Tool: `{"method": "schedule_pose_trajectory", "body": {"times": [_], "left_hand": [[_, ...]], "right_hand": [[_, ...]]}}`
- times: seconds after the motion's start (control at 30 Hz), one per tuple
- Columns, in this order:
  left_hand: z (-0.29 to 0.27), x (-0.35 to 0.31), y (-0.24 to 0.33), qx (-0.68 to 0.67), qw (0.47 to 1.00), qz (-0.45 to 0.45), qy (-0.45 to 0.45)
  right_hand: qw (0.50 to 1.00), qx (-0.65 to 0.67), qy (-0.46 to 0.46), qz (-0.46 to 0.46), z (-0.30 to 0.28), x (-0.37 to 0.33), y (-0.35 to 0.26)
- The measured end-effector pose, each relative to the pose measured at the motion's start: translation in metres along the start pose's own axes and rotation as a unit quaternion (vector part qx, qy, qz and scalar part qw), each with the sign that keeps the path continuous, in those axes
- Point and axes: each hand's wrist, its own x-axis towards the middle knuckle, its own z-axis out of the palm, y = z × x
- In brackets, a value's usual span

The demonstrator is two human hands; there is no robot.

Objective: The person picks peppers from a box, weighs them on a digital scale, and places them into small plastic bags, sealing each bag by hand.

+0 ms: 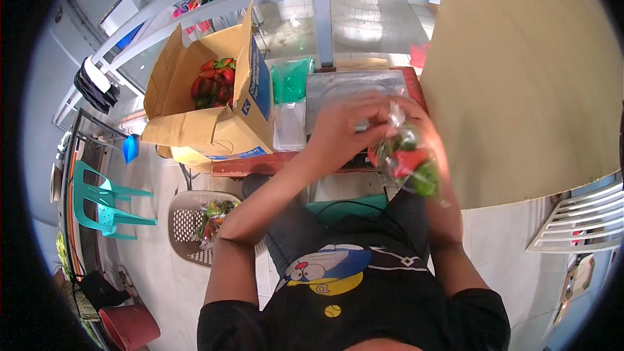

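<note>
Both hands meet above the table's near edge at the twisted neck of a clear plastic bag of peppers (411, 161). Red and green peppers show through the plastic. My left hand (351, 123) pinches the neck from the left, thumb and fingers together. On the other side, my right hand (419, 119) closes round the top of the bag, partly blurred and partly behind it. Loose red and green peppers (214, 81) fill the bottom of an open cardboard box (214, 130) at the table's left. Beside the box lie a green plastic packet (290, 78) and clear plastic bags (289, 127).
A grey flat plate (354, 84) lies on the red table (240, 168). Below left, a beige basket (182, 221) holds bagged vegetables (213, 221). A large cardboard-coloured panel (526, 78) rises at right. Farther left are a green chair (97, 198) and a red bucket (130, 328).
</note>
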Motion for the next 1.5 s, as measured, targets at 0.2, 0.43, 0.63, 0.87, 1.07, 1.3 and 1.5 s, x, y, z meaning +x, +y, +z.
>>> {"method": "schedule_pose_trajectory", "body": {"times": [0.2,0.43,0.63,0.87,1.07,1.3,1.5], "left_hand": [[0.022,-0.008,-0.046,-0.075,0.975,-0.15,0.146],[0.013,-0.057,-0.042,0.05,0.976,-0.194,0.08],[-0.007,-0.048,-0.006,-0.151,0.974,-0.164,-0.027],[0.014,-0.038,0.005,-0.231,0.954,-0.168,0.088],[0.027,-0.066,-0.015,-0.085,0.951,-0.198,0.224],[0.026,-0.096,-0.017,-0.01,0.961,-0.224,0.165],[0.013,-0.083,0.004,-0.09,0.971,-0.187,0.119]], "right_hand": [[0.708,0.684,0.044,0.169,0.103,-0.021,0.039],[0.979,0.011,0.069,0.19,0.068,-0.034,-0.036],[0.983,-0.179,0.003,-0.032,0.014,-0.009,-0.046],[0.909,0.349,0.17,0.153,0.09,-0.029,-0.007],[0.658,0.724,0.014,0.206,0.124,-0.046,0.006],[0.918,-0.383,0.091,-0.043,0.082,-0.023,-0.055],[0.991,-0.122,-0.019,-0.058,0.042,-0.016,-0.061]]}}
